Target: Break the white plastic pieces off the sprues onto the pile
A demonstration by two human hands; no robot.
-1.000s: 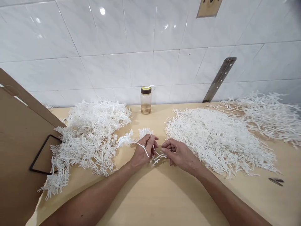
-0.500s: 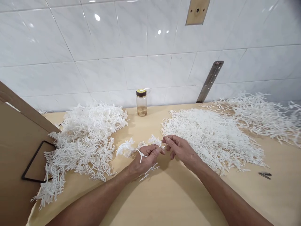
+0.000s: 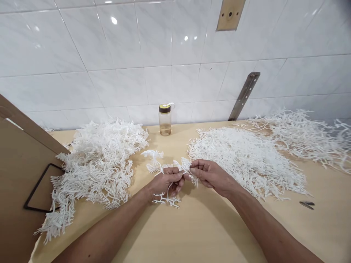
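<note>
My left hand (image 3: 168,182) is closed on a white branching plastic sprig (image 3: 166,199), whose bare twigs hang below the fingers. Feathery white tufts (image 3: 153,154) of the same stuff stick out above that hand. Just to its right, my right hand (image 3: 214,177) pinches a white piece (image 3: 186,164) at the sprig's upper end, fingertips nearly meeting those of the left. Exactly where the pieces join is hidden by the fingers. A heap of fluffy white sprigs (image 3: 101,160) lies to the left, and a flatter pile of white sprigs (image 3: 246,160) lies beyond my right hand.
Longer bare white branches (image 3: 304,137) spread at the far right. Small dark snips (image 3: 307,205) rest on the wooden table (image 3: 219,233). A bottle (image 3: 165,122) stands near the tiled wall, beside a leaning metal bracket (image 3: 244,96). A cardboard box (image 3: 24,164) borders the left.
My right hand has closed in and now pinches the white piece. My left hand has turned, so the sprig's twigs hang lower and its tufts have shifted up and right.
</note>
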